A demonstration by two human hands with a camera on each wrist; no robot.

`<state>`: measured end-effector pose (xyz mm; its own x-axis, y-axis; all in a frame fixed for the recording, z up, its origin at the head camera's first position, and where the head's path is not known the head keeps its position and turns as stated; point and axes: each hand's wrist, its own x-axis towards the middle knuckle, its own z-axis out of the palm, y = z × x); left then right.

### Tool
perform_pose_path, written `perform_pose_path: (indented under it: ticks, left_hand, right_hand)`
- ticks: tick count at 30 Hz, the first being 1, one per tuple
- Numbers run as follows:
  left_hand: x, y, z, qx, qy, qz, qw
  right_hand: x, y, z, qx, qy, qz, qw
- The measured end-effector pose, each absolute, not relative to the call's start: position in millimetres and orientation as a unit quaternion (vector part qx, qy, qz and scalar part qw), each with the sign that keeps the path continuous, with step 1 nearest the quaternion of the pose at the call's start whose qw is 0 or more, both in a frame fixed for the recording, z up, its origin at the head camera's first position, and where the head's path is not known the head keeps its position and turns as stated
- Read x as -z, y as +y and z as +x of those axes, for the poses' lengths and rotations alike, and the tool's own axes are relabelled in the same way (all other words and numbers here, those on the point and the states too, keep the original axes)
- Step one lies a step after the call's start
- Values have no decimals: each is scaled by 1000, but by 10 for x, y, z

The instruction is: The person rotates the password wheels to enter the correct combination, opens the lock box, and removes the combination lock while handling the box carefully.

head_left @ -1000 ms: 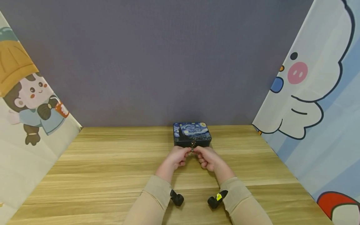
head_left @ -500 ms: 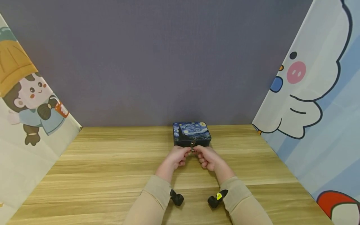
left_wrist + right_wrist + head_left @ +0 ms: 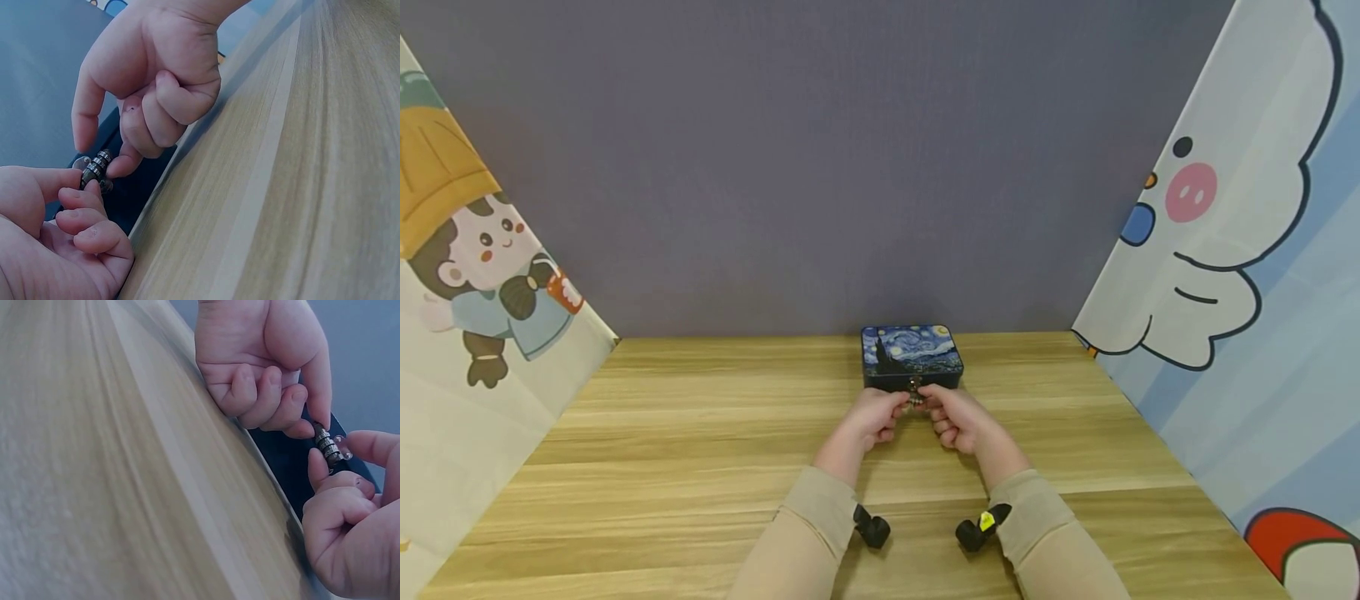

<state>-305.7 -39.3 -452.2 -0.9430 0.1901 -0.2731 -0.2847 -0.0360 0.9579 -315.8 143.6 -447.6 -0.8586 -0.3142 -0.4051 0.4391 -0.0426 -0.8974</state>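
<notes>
A small dark tin box [image 3: 913,352] with a swirling blue night-sky picture on its lid stands closed against the back wall. On its front is a metal clasp [image 3: 914,383], with a small combination padlock [image 3: 327,445] hanging there, its ringed number dials showing. My left hand [image 3: 877,414] pinches one end of the padlock between thumb and forefinger, the other fingers curled below. My right hand [image 3: 957,418] is at the other end; its thumb [image 3: 369,442] and forefinger [image 3: 317,464] are parted on either side of the padlock, the remaining fingers folded.
The box rests at the far edge of a wood-grain table [image 3: 700,467], before a grey wall [image 3: 850,167]. Cartoon-printed sheets line the left [image 3: 482,317] and right [image 3: 1240,275] sides. Both sleeves carry black wrist-camera mounts [image 3: 872,529].
My right thumb and forefinger have shifted slightly up and right, parting from the padlock so more of it shows. The left hand and the box have stayed put.
</notes>
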Motion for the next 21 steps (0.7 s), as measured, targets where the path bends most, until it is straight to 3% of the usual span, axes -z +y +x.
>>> perform_pose_path:
  ticks: [21]
  left_hand:
    - [4536, -387, -3073, -721, 672, -36, 167]
  right_hand:
    - [4528, 1375, -3151, 716, 653, 45, 243]
